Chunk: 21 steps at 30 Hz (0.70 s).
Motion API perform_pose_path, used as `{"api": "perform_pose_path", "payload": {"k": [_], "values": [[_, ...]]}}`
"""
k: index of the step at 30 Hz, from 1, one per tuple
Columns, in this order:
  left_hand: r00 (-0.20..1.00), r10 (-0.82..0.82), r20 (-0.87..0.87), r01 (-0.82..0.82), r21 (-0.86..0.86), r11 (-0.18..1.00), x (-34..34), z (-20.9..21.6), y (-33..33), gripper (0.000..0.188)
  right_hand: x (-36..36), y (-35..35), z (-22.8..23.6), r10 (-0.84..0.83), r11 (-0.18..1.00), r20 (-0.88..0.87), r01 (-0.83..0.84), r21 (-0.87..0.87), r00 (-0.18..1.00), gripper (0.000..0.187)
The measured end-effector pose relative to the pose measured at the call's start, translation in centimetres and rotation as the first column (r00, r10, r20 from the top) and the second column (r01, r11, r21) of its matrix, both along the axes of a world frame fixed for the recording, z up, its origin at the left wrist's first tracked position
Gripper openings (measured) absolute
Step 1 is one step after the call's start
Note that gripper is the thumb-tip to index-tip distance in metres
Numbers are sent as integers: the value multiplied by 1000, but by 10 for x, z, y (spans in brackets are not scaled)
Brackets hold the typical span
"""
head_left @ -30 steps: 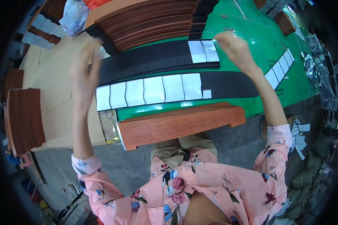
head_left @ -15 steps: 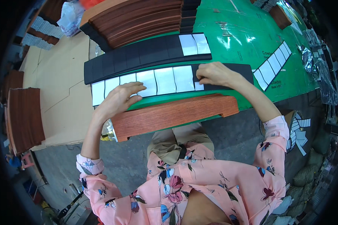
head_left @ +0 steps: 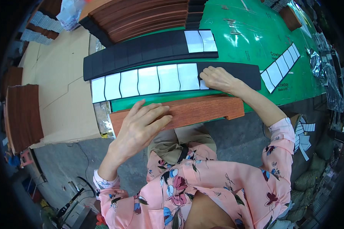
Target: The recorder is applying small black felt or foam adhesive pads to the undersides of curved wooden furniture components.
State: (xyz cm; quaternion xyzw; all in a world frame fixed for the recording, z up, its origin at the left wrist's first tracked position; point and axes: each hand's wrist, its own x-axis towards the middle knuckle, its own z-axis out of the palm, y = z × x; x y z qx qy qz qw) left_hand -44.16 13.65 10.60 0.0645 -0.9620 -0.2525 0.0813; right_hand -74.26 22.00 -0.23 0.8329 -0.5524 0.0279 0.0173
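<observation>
Right hand [head_left: 218,79]: curled, pinch can't be told
White tab [head_left: 203,86]: seen at its fingertips
Black strip [head_left: 245,76]: laid left-to-right
Left hand [head_left: 139,126]: spread over brown board [head_left: 202,109], farther

The fisheye camera sits up there on the person's head, left of its twin, facing steeply down past their pink flower-printed fabric shirt [head_left: 218,171] to the shiny green-covered table [head_left: 252,36]. It's close above the bare left hand [head_left: 140,124] and bare right hand [head_left: 218,80], yet wide enough to catch grey concrete floor [head_left: 248,139].
</observation>
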Motion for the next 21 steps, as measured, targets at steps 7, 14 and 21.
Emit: {"api": "perform_pose_path", "payload": {"k": [7,14,21], "values": [[867,415,-274,-402,106,910,75,-6,4,27,-30,-2,11,-623,765,574,259,590,531,18],[652,755,-73,-713,282,642,138,-35,23,36,-16,111,53,-551,610,797,532,587,-248,28],[653,668,-358,-651,185,736,131,-76,30,35,56,157,48,-464,616,885,706,349,-33,26]]}}
